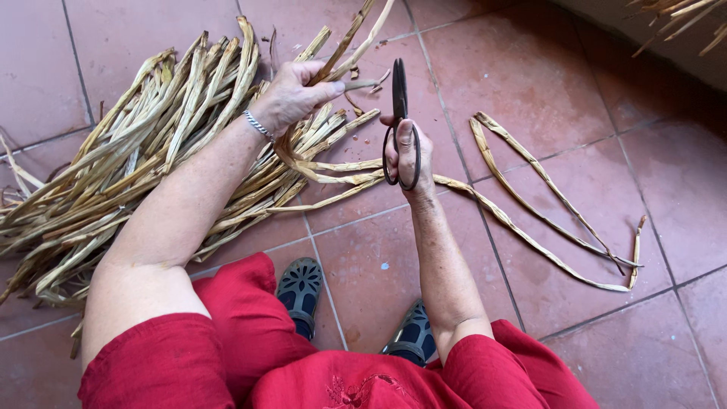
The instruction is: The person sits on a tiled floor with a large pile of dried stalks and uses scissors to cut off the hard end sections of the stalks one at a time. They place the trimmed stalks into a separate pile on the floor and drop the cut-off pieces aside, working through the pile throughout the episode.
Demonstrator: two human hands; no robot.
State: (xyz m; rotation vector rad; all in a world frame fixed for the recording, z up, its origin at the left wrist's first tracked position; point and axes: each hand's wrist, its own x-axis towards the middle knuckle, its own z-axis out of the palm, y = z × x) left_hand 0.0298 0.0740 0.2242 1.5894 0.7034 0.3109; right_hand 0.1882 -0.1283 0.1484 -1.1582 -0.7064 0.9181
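Fingers of your left hand (291, 95) clamp a dried leaf strip (344, 42) above the leaf pile (136, 144); your right hand (405, 155) grips the dark scissors (399, 113), fingers through the loops, blades together and upright. Keep the strip taut and present it squarely to the blades before cutting.

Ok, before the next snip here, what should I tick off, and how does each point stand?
1. Left hand grips the dried tan leaf strips: ok.
2. Right hand fingers through the loops of the dark metal scissors: ok.
3. Blades parted around a strip: not ok, they look closed, pointing up.
4. Left fingers away from the blades: ok.
5. Dark sandals away from the blades: ok.
6. Blade sharpness: cannot tell.
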